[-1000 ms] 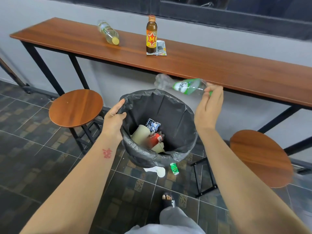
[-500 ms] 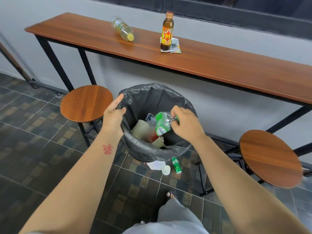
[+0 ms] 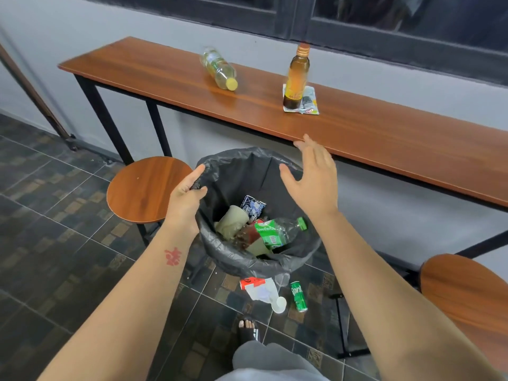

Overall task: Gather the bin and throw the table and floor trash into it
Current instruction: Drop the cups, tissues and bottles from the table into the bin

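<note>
**A:** What fills most of the view?

**B:** A long brown wooden worktop (image 3: 384, 138) on black metal legs runs along a grey wall. Its right end is cut off by the frame. Below it lies a dark tiled floor (image 3: 55, 243).

**A:** Any seats?

**B:** Two. A round wooden stool on the left (image 3: 145, 188) shows most of its top. A second wooden stool on the right (image 3: 467, 292) is partly cut off at the frame edge.

**A:** Where is the bin?

**B:** The round bin lined with a black plastic bag (image 3: 247, 171) sits between the stools, in front of the worktop. The bag hides its wall, and I cannot tell whether it touches the floor.

**A:** And the hands?

**B:** The left hand (image 3: 184, 199) grips the bin's left rim, fingers curled over the bag's edge. The right hand (image 3: 313, 182) hovers above the far right rim, fingers spread, holding nothing.

**A:** What is inside?

**B:** A clear plastic bottle with a green label (image 3: 277, 232) lies on top, half covering a pale cup and other scraps.

**A:** What is on the worktop?

**B:** A clear bottle with a yellow cap (image 3: 220, 68) lies on its side, blurred. To its right, a brown glass bottle (image 3: 296, 78) stands upright on a crumpled silver wrapper (image 3: 309, 101). Its label is unreadable.

**A:** And the floor?

**B:** A green drink can (image 3: 299, 296) lies just beside a white-and-red crumpled wrapper (image 3: 259, 288), which the bin partly hides.
</note>
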{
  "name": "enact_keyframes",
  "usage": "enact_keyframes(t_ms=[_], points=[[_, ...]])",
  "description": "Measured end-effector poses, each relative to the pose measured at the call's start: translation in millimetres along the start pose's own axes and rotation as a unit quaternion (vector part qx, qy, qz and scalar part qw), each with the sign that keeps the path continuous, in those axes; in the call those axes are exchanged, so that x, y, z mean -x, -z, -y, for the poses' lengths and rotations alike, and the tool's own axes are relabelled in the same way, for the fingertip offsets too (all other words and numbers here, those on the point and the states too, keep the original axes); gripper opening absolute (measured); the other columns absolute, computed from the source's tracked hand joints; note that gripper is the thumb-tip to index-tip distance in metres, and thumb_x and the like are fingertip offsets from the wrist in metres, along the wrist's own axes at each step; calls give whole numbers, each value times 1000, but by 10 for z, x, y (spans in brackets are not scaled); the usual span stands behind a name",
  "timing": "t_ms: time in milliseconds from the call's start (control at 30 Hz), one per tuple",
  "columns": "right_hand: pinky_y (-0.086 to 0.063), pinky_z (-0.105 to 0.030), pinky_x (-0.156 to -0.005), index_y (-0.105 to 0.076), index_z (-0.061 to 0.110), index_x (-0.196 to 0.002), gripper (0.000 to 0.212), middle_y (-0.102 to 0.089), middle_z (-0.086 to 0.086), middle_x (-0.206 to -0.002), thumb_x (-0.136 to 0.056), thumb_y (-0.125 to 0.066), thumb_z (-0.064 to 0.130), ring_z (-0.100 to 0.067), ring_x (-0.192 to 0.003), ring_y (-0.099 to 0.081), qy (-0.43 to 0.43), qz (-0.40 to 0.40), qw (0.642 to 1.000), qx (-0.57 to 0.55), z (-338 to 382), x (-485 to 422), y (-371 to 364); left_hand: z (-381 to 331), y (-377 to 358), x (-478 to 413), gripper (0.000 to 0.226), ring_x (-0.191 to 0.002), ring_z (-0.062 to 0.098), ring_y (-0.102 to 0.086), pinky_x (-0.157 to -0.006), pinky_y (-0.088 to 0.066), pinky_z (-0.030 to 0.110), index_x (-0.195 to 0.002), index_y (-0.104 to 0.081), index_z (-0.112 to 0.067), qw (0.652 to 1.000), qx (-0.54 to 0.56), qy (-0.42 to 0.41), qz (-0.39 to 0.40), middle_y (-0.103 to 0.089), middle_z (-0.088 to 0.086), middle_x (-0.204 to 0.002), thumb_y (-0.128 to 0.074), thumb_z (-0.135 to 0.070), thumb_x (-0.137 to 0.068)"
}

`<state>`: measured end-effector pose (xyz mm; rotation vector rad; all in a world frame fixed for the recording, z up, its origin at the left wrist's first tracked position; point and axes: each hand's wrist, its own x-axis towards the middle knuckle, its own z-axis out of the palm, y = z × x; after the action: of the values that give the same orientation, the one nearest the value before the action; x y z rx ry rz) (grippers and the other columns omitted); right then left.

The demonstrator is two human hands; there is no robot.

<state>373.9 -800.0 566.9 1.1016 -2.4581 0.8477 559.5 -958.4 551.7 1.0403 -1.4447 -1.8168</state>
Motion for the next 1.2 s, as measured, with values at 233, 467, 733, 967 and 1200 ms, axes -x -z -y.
enact_keyframes(t_ms=[233, 467, 733, 967, 1200], points=[[-22, -39, -117, -30, 7, -147, 82, -31, -12, -155, -86, -58, 56, -26, -143, -27, -106, -26, 994, 1, -61, -929, -244, -116, -65, -535, 54, -123, 0, -46, -84, -43, 9, -140, -59, -24, 1000, -5, -8, 15, -53, -9, -144, -47, 9, -99], [-26, -40, -115, -29, 12, -147, 92, -36, -10, -152, -78, -63, 63, -28, -140, -32, -180, -32, 983, -36, -209, -1587, -447, -99, -124, -919, 55, -134, 16, -52, -111, -45, 36, -133, -65, -28, 1000, 2, 16, 10, -60, -4, -141, -48, 10, -97], [-38, -45, -103, -46, 17, -124, 61, -60, -6, -122, -84, -59, 61, -28, -117, -55, -218, 11, 973, -74, -303, -2034, -584, -89, -168, -1115, 56, -138, 16, -48, -117, -38, 40, -129, -68, -30, 999, -6, 33, -7, -58, -6, -143, -49, 12, -96], [-38, -46, -105, -43, 16, -122, 53, -66, -4, -114, -88, -54, 56, -30, -106, -61, -216, 18, 971, -102, -259, -1962, -588, -131, -105, -1222, 55, -136, 18, -50, -116, -39, 44, -130, -68, -30, 999, 4, 34, -6, -60, -5, -142, -49, 9, -97], [-45, -47, -99, -43, 19, -121, 53, -65, -2, -116, -87, -56, 57, -28, -106, -62, -201, 22, 974, -107, -77, -1811, -589, -165, 159, -1206, 52, -127, 22, -58, -111, -45, 48, -128, -69, -29, 998, 40, 46, -35, -69, -8, -122, -48, 8, -98]])
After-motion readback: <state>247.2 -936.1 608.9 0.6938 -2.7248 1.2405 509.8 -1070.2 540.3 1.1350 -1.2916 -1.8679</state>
